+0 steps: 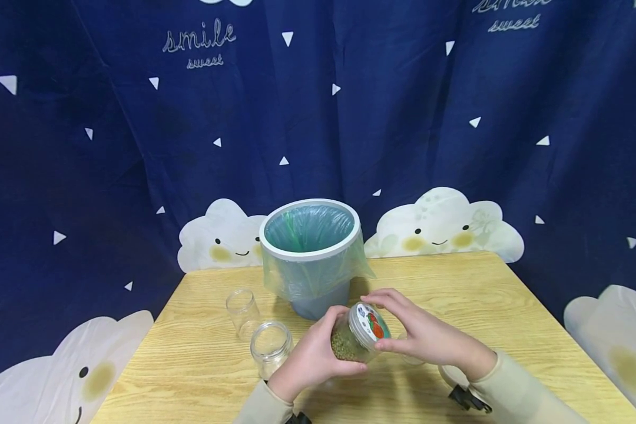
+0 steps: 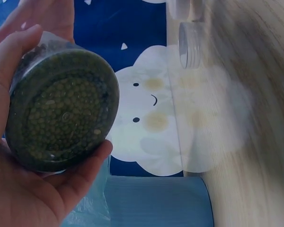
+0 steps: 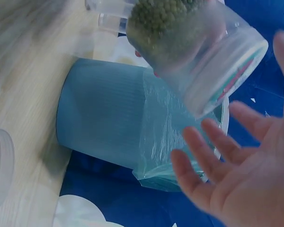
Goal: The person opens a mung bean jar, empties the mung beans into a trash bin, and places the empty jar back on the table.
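Observation:
My left hand [image 1: 312, 356] grips a clear plastic jar [image 1: 344, 343] partly filled with small green beans [image 2: 66, 116], tilted above the table. A printed lid [image 1: 370, 324] with a red picture covers the jar's mouth and faces right. Beside that lid, my right hand [image 1: 424, 334] is spread with its fingers loosely bent. In the right wrist view, a gap shows between the fingers [image 3: 213, 151] and the lid's edge. From the left wrist view, the jar's round base is seen with the left fingers and thumb wrapped about its side.
A blue bin [image 1: 314, 306] with a white rim and a greenish bag stands behind the hands. Left of it are a tall clear container [image 1: 242, 312] and an uncovered clear jar [image 1: 271, 348]. A pale round item [image 1: 452, 376] lies partly hidden under the right forearm.

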The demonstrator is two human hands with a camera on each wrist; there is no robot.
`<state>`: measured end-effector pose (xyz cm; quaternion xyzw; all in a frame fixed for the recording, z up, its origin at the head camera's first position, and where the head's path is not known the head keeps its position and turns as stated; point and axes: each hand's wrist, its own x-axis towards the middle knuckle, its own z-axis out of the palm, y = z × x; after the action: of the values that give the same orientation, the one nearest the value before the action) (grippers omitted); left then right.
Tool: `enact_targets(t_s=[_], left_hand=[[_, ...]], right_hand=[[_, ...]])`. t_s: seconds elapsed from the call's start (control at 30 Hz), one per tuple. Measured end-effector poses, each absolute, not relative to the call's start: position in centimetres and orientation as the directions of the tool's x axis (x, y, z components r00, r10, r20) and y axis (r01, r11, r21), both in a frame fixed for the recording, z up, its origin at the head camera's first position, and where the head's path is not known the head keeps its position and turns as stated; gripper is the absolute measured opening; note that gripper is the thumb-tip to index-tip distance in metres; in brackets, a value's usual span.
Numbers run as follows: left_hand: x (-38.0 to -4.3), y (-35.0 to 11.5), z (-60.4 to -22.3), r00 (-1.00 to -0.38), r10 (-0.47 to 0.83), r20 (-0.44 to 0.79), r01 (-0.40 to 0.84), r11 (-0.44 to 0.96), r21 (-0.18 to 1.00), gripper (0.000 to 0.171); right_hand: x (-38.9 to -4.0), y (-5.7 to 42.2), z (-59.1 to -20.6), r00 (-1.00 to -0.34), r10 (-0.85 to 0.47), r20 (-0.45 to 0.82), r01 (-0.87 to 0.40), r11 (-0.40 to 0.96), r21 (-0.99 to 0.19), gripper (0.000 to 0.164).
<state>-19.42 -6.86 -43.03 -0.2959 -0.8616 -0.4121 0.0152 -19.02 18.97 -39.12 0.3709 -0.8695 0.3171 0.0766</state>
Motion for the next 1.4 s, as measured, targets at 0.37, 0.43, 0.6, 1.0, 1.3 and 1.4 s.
enact_targets(t_s=[0.37,0.43,0.6,1.0,1.3,1.4], left_hand=[[-19.4,-6.7,-43.0,-0.831,0.474,0.29,0.525,0.5,0.689,0.089],[-19.4,-6.6,-43.1,-0.83,0.479,0.286,0.526,0.502,0.686,0.089],[-19.3,-6.4,-43.2,-0.83,0.485,0.276,0.523,0.504,0.687,0.09],[-19.4,-6.4,-43.6,-0.826,0.496,0.269,0.524,0.499,0.69,0.09],[-19.4,-6.4,-43.4,-0.819,0.504,0.275,0.534,0.493,0.687,0.091],[-19.5,-6.5,-43.3,-0.815,0.509,0.276,0.537,0.486,0.689,0.092]], right_hand=[[-18.7,18.0,-39.3,-0.824,-0.476,0.307,-0.562,0.617,-0.551,0.067],[-18.6,17.9,-39.3,-0.828,-0.483,0.286,-0.553,0.616,-0.561,0.07],[-18.5,17.8,-39.4,-0.816,-0.503,0.283,-0.566,0.601,-0.565,0.069],[-18.5,18.2,-39.4,-0.74,-0.568,0.359,-0.671,0.6,-0.435,0.07],[-18.4,18.4,-39.4,-0.693,-0.606,0.39,-0.72,0.555,-0.418,0.08],[-18.4,18.5,-39.4,-0.661,-0.632,0.405,-0.749,0.519,-0.412,0.084]])
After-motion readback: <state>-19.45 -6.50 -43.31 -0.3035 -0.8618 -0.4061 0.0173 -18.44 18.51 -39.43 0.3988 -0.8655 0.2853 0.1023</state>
